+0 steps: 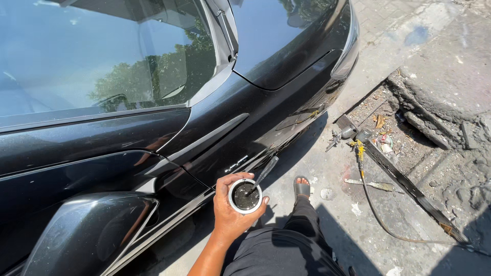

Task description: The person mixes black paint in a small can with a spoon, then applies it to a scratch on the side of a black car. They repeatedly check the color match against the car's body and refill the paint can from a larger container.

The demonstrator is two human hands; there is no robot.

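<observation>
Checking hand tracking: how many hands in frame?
1. A hand near bottom centre, beside the black car, grips a small round tin of dark paste with a tool standing in it. The other hand is out of view.

A: Hard midday sun, by the look of it. The pavement (388, 48) is bleached pale, almost washed out near the top right.

B: And the shadows are crisp. The person's shadow falls dark across the ground at the lower right, and the black car (153, 138) throws a sharp-edged band of shade beneath its sill.

A: The windscreen (102, 56) mirrors sky and trees, with a bluish haze of glare. The bonnet (286, 36) does the same.

B: Fine dust shows on the paintwork, so focus is sharp there. The side mirror (87, 235) catches a bright sheen.

A: Lines bend slightly toward the edges, a wide lens. No motion blur that I can see.
</observation>
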